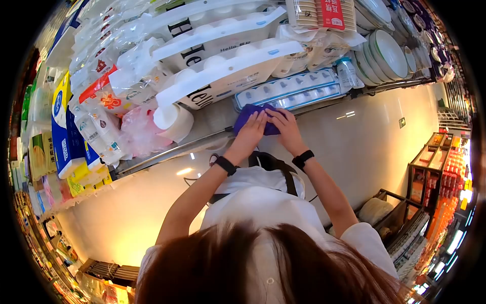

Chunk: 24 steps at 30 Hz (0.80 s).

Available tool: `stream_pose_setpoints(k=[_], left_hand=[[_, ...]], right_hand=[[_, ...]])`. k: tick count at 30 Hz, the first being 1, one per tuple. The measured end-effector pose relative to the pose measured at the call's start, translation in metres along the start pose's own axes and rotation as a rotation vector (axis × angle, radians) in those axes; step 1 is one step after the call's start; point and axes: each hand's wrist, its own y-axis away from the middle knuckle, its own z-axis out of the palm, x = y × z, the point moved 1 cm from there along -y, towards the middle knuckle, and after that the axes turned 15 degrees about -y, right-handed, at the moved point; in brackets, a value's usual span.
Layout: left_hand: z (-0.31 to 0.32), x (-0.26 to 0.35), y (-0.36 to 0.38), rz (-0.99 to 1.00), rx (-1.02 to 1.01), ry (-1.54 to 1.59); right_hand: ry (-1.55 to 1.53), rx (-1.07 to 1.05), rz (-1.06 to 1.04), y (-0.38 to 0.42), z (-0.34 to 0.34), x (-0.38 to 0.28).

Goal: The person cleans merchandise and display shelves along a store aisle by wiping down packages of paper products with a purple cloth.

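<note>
A dark purple piece of soft material [244,115], perhaps a cloth, is at the front edge of the shelf. My left hand [251,130] lies over it from the left, fingers together and pressing on it. From the right, my right hand [284,127] also rests on it, fingers bent against its surface. The fingertips of both hands nearly meet. Just behind the purple material lies a flat blue-edged pack of small white items [288,93]. A white paper roll [174,121] stands to the left, beside a pink plastic-wrapped bundle [143,130].
Long white packs lettered "Hello" [230,71] fill the shelf behind. Stacked bowls [389,54] stand to the right, and blue and yellow packs [65,134] at the far left. The metal shelf edge [174,149] runs in front of me. Wooden display racks [428,172] stand on the right.
</note>
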Motion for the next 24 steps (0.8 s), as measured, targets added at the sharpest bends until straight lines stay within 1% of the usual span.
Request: stream_pose_setpoints(k=[2,4,6,9,19,24], left_hand=[[0.007,0.02,-0.023,0.043,0.006,-0.095],[0.015,0.038,-0.042,0.032,0.03,-0.089],[0.024,0.049,-0.057,0.002,0.058,-0.073],[0.027,0.052,-0.06,-0.046,0.08,-0.108],[0.011,0.026,-0.024,-0.161,0.071,0.065],[-0.015,0.004,0.008,-0.211,0.04,0.173]], right_hand=[[0.013,0.029,-0.032,0.011,-0.018,0.025],[0.044,0.025,-0.03,0.017,-0.035,0.043],[0.048,0.004,-0.034,0.02,-0.05,0.052],[-0.011,-0.037,-0.029,0.018,-0.058,0.056],[-0.105,-0.064,-0.078,0.006,-0.037,0.033],[-0.104,-0.126,-0.119,-0.006,-0.012,0.005]])
